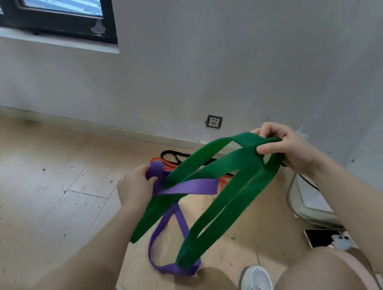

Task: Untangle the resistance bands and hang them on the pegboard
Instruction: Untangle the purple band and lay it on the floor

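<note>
A wide green band (225,179) and a narrower purple band (186,188) hang tangled in the air between my hands. My left hand (134,187) grips a bunched end of the purple band at the left. My right hand (288,148) pinches the top fold of the green band at the upper right. The green loops droop down toward my knees, and the purple band threads through them and hangs lowest. On the floor behind lie a red band (164,163) and a black band (175,155), partly hidden by the green one. No pegboard is in view.
A wall with a power socket (214,121) stands straight ahead, with a window at the upper left. A phone (322,237) and a grey cable (291,195) lie on the wooden floor at the right. My white shoe (256,283) and knees fill the bottom edge.
</note>
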`<action>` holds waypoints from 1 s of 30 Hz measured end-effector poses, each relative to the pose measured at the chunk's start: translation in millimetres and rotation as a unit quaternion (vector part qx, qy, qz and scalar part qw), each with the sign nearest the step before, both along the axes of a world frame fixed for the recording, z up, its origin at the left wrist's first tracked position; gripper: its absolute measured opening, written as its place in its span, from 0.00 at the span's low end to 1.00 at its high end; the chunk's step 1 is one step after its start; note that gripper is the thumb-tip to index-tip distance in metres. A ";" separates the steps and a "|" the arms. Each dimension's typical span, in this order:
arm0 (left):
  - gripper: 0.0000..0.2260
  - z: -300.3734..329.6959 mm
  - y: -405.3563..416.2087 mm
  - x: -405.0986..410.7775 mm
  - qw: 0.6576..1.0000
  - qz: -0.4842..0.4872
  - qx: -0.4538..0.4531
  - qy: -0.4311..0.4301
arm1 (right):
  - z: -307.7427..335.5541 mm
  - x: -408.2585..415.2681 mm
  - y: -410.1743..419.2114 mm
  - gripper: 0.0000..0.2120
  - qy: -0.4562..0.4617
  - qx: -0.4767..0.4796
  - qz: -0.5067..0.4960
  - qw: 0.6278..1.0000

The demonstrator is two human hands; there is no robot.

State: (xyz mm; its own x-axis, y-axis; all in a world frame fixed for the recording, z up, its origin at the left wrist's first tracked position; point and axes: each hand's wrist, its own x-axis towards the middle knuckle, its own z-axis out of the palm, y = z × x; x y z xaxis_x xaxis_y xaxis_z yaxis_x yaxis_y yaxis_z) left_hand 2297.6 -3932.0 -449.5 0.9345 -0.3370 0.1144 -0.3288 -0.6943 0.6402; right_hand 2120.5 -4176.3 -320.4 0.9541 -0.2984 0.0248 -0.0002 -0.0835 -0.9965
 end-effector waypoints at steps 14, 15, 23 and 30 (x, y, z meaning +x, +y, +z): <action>0.06 19.6 -2.2 -26.6 0.980 -0.124 -0.011 -0.155 | -118.1 6.3 0.4 0.09 0.325 -0.425 -0.160 0.829; 0.05 28.2 -3.2 -29.9 0.974 -0.132 -0.034 -0.182 | -127.4 4.1 -1.4 0.10 0.364 -0.418 -0.171 0.815; 0.06 66.4 -9.5 -31.4 0.961 -0.187 -0.143 -0.144 | -169.2 27.0 43.7 0.30 0.317 -0.436 -0.045 0.841; 0.08 54.6 -19.5 -27.6 0.956 -0.249 -0.155 -0.006 | -187.4 66.4 90.5 0.21 0.132 -0.298 0.108 0.939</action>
State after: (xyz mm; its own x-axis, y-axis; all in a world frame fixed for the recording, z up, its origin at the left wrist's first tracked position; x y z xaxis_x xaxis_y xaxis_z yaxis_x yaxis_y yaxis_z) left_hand 2270.0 -3951.5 -394.9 0.6657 -0.6870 0.2912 -0.5775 -0.2272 0.7841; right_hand 2186.8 -4085.8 -507.9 0.9873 -0.1052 -0.1194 -0.1592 -0.6535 -0.7400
